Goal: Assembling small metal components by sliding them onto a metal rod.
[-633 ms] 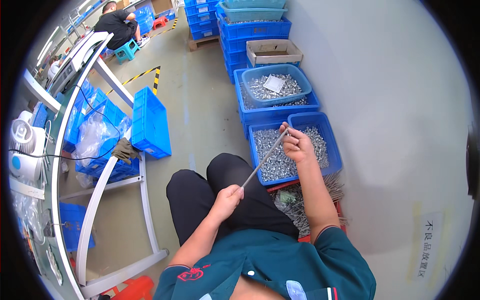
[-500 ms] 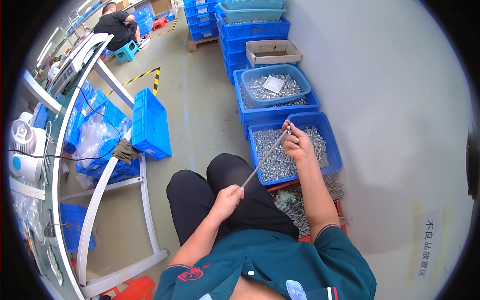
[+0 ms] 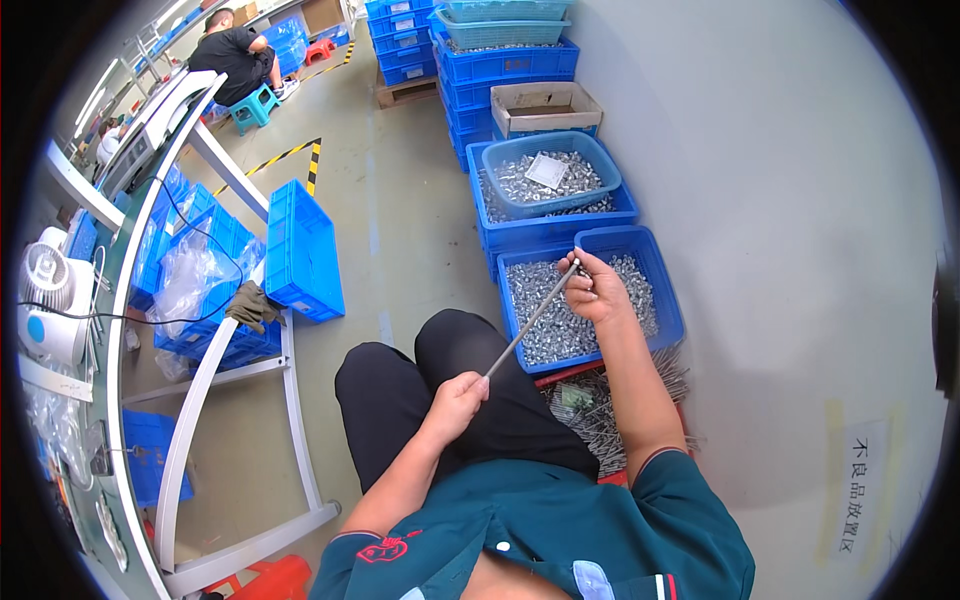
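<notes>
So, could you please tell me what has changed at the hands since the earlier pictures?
The right hand's fingertips have shifted slightly around the upper end of the rod, where a small shiny piece shows now. Nothing was visibly let go. The left hand keeps its grip on the lower end, and the blue bin behind stays put.
</notes>
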